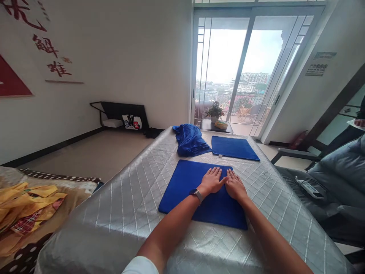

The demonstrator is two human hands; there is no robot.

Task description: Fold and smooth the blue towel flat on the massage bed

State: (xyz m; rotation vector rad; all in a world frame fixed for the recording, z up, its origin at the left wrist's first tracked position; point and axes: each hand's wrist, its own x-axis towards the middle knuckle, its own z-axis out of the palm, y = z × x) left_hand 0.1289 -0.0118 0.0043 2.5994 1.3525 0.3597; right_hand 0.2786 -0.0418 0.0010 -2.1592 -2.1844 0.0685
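Note:
A blue towel (pixel 182 186) lies spread flat on the silver quilted table cover (pixel 128 205). My left hand (pixel 212 179) and my right hand (pixel 234 185) rest side by side on it, palms down, fingers stretched out flat. A watch is on my left wrist. Farther back lies a second folded blue towel (pixel 234 147), and to its left a crumpled heap of blue towels (pixel 189 139).
A patterned bedspread with yellow cloths (pixel 25 209) is at the left. A grey couch with a remote (pixel 310 188) stands to the right. Behind the table are a small side table with a potted plant (pixel 215 112) and glass balcony doors (pixel 245 72).

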